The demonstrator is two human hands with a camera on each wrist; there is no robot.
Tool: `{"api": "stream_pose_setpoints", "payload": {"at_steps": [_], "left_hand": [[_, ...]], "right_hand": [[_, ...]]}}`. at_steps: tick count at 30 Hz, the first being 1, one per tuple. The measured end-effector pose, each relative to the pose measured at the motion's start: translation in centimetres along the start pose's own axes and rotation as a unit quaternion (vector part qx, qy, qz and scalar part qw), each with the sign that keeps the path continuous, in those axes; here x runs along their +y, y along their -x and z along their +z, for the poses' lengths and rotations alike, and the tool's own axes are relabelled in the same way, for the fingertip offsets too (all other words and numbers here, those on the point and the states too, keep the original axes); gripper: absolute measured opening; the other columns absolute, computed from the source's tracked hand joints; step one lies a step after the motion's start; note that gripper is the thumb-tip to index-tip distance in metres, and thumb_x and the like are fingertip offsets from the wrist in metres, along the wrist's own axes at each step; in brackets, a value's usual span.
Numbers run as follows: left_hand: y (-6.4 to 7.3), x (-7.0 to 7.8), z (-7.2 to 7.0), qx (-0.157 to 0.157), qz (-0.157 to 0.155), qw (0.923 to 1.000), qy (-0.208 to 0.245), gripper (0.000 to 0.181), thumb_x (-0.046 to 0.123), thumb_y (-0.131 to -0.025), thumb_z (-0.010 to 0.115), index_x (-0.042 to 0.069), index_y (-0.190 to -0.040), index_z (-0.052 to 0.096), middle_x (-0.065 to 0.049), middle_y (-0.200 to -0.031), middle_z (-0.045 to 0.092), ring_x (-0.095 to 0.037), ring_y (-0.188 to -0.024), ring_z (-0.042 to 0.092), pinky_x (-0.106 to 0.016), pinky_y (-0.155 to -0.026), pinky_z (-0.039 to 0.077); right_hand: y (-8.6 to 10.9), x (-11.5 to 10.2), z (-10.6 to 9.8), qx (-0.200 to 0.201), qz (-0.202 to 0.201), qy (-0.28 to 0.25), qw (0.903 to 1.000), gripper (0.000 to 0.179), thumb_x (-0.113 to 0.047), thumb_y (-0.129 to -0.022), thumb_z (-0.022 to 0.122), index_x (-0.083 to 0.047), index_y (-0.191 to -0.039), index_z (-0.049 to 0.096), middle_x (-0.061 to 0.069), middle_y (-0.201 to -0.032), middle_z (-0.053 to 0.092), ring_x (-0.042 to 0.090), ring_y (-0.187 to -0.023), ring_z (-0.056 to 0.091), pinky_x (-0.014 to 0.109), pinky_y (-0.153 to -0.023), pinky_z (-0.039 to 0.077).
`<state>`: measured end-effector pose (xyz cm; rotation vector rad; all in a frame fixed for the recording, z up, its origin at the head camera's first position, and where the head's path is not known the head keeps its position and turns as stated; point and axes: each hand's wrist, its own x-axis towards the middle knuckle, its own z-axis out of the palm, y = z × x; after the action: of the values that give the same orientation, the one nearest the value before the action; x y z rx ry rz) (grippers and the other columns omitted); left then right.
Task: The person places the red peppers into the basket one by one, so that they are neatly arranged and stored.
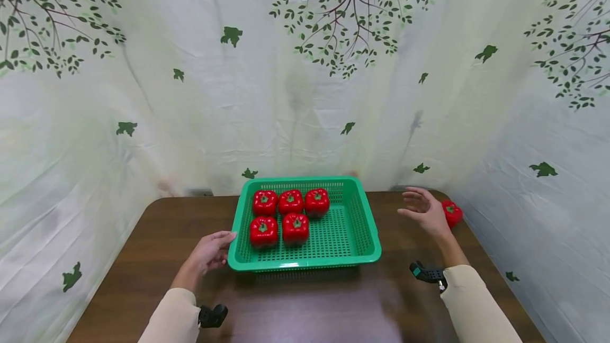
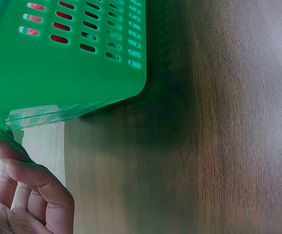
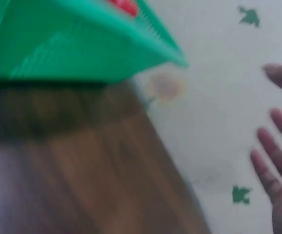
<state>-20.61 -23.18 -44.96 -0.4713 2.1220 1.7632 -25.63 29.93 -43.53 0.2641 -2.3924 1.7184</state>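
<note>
A green plastic basket (image 1: 345, 226) stands on the table with several red bell peppers (image 1: 295, 228) in its left and middle part, three in the back row and two in front. My left hand (image 1: 209, 252) pinches the basket's left rim between thumb and fingers; the left wrist view shows those fingers (image 2: 38, 183) at the rim's corner. To the right of the basket, my right hand (image 1: 425, 210) is in the air, fingers spread and holding nothing. Another red bell pepper (image 1: 451, 213) lies just beyond that hand, partly hidden by it. The right wrist view is blurred.
The brown wooden table (image 1: 305, 306) ends at a back edge just behind the basket. A pale curtain (image 1: 267, 120) printed with leaves and branches hangs behind the table and along both sides.
</note>
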Motion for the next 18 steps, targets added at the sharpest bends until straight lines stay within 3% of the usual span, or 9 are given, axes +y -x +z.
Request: {"api": "stream_pose_setpoints", "payload": {"at_steps": [5, 10, 14, 17, 18], "left_hand": [[-0.1, 0.2, 0.1, -0.003, 0.006, 1.0, -0.003, 0.054, 0.04, -0.095, 0.058, -0.001, -0.13, 0.052, -0.01, -0.102, 0.063, -0.018, -0.067, 0.06, -0.029, -0.069, 0.053], [0.0, 0.2, 0.1, -0.003, 0.004, 1.0, -0.004, 0.054, 0.04, -0.095, 0.059, 0.0, -0.131, 0.052, -0.009, -0.101, 0.062, -0.017, -0.067, 0.059, -0.03, -0.07, 0.053], [-0.1, 0.2, 0.1, -0.002, 0.0, 1.0, -0.004, 0.054, 0.04, -0.096, 0.058, 0.0, -0.131, 0.052, -0.009, -0.1, 0.063, -0.017, -0.066, 0.059, -0.03, -0.069, 0.053], [-0.2, 0.1, 0.1, 0.002, -0.001, 1.0, -0.003, 0.053, 0.039, -0.095, 0.058, 0.0, -0.13, 0.052, -0.009, -0.101, 0.063, -0.017, -0.066, 0.06, -0.029, -0.067, 0.052], [-0.2, 0.1, 0.2, 0.003, -0.001, 1.0, -0.003, 0.053, 0.039, -0.095, 0.059, 0.0, -0.13, 0.052, -0.009, -0.101, 0.063, -0.017, -0.066, 0.059, -0.029, -0.067, 0.052]], "right_hand": [[1.0, 0.9, -1.8, 0.089, -0.001, 0.012, 0.9959, 0.055, -0.01, -0.086, 0.073, 0.002, -0.133, 0.047, 0.02, -0.127, 0.055, 0.002, -0.105, 0.054, 0.013, -0.087, 0.045], [1.7, 2.3, -3.6, 0.162, 0.062, 0.055, 0.9833, 0.061, -0.018, -0.085, 0.075, -0.007, -0.137, 0.046, 0.016, -0.134, 0.049, 0.024, -0.119, 0.045, 0.012, -0.081, 0.044], [2.1, 3.3, -4.9, 0.202, 0.127, 0.076, 0.9683, 0.07, -0.017, -0.086, 0.074, -0.01, -0.145, 0.037, 0.015, -0.143, 0.041, 0.033, -0.13, 0.035, 0.033, -0.096, 0.046], [2.5, 4.2, -5.7, 0.223, 0.147, 0.073, 0.961, 0.078, -0.012, -0.085, 0.074, -0.009, -0.148, 0.029, 0.016, -0.147, 0.036, 0.034, -0.136, 0.029, 0.053, -0.107, 0.033], [2.7, 4.5, -5.9, 0.224, 0.148, 0.076, 0.9604, 0.079, -0.011, -0.085, 0.073, -0.008, -0.149, 0.027, 0.018, -0.148, 0.034, 0.035, -0.137, 0.027, 0.053, -0.109, 0.03]]}}
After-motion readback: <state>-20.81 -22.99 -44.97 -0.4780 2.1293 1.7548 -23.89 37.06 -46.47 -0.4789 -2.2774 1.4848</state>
